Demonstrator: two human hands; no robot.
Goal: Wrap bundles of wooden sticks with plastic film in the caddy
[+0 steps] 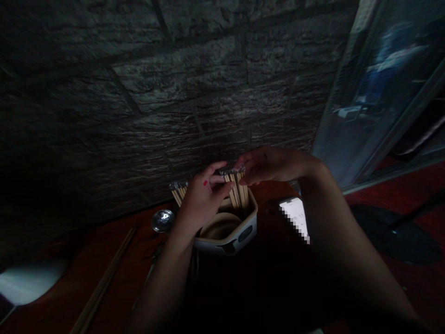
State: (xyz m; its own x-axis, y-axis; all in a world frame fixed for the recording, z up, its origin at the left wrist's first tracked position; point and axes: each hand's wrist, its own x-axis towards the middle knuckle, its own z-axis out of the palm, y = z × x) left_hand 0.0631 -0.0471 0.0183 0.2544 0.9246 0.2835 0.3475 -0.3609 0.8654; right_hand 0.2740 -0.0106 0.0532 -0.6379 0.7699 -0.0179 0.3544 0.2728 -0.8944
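A bunch of wooden chopsticks [235, 191], with clear plastic at their tops, stands upright at the back right of a light-coloured bin [212, 247]. My left hand [205, 199] has its thumb and fingers on the left side of this bunch, and a red mark shows on its back. From the right, my right hand [266, 167] grips the same bunch near the tops, its fingers partly hidden behind. Further chopsticks [179, 191] with plastic-covered tops lean at the bin's left, partly behind my left hand. Inside the bin's front sits a round, bowl-like beige thing [222, 223].
A perforated metal ladle head [162, 221] lies left of the bin. Long wooden sticks [104, 280] rest on the dark reddish table [139, 250]. A lit phone [295, 215] lies by my right forearm. Behind rises a stone-block wall [194, 93], with a glass door [368, 106] at right.
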